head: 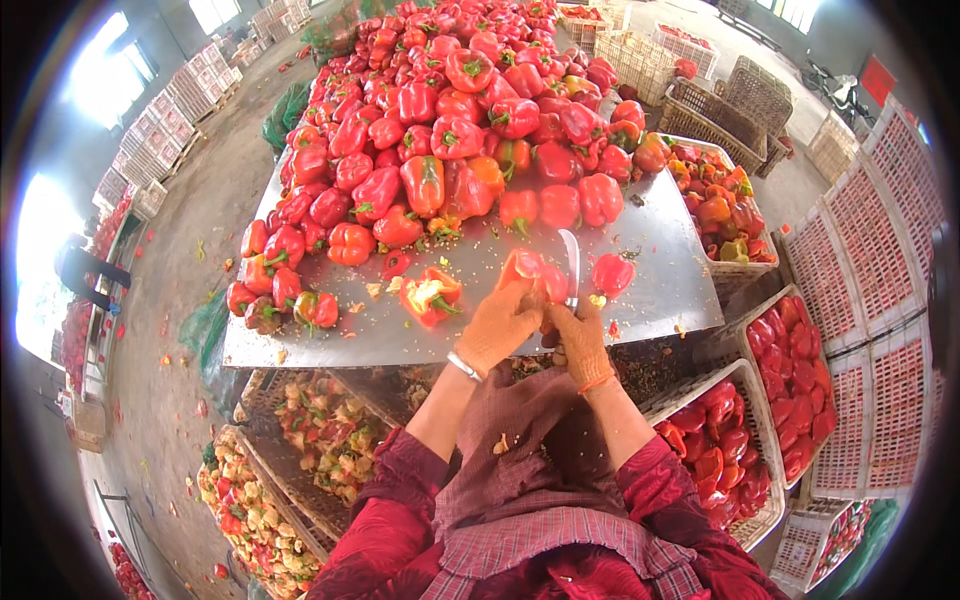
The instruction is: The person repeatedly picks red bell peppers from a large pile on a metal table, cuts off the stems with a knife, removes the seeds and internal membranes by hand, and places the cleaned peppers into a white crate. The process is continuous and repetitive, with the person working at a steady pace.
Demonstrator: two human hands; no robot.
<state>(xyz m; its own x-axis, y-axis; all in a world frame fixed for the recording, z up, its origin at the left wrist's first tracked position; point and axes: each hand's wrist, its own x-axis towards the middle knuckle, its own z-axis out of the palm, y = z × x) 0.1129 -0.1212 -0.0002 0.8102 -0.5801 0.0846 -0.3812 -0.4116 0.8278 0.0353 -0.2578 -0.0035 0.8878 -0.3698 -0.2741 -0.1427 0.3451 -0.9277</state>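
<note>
Both hands wear orange knit gloves over the near edge of a metal table [660, 292]. My left hand [502, 322] grips a piece of red bell pepper [521, 264], its cut side partly showing. In my right hand [579, 334] is a knife with a curved blade [571, 259], pointing away from me; its handle is mostly hidden by the fingers. Another red pepper piece [553, 283] shows between the hands, and I cannot tell which hand bears it. A cut-open pepper [430, 297] with pale core and green stem lies left of my left hand. Right of the knife rests a red pepper piece [613, 275].
A large heap of red bell peppers [450, 135] covers the table's far part. Crates of pepper pieces [720, 450] stand at the right, beside stacked white crates [862, 300]. Baskets of cores and scraps [322, 435] sit below left. A person [90, 270] bends at the far left.
</note>
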